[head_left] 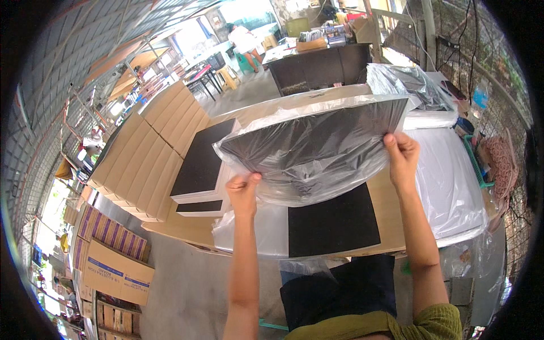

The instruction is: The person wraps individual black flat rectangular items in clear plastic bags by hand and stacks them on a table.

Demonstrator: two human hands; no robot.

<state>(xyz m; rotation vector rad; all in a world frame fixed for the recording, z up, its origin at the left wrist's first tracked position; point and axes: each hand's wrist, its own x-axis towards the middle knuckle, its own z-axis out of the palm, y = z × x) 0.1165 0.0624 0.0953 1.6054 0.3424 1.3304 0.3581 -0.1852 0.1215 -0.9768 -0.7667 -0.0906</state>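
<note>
A clear plastic bag (320, 194) with a black board (328, 133) inside is raised above the table, tilted, its near edge toward me. My left hand (243, 192) pinches the bag's near left corner between thumb and fingers. Higher up, my right hand (402, 158) grips its right side, fingers curled in. Below the bag, another black board (334, 224) lies flat near the table's front edge. Beside it on the left is clear plastic (267, 232), partly covered by my left wrist. The bag hides the middle of the table.
Stacked black boards (201, 161) sit on the table (391, 218) at left, next to tall rows of brown cartons (141, 161). Plastic-wrapped white stacks (450, 181) stand at right, beside a green basket (477, 161). Flat cardboard boxes (116, 272) are low left. A person (245, 42) is far back.
</note>
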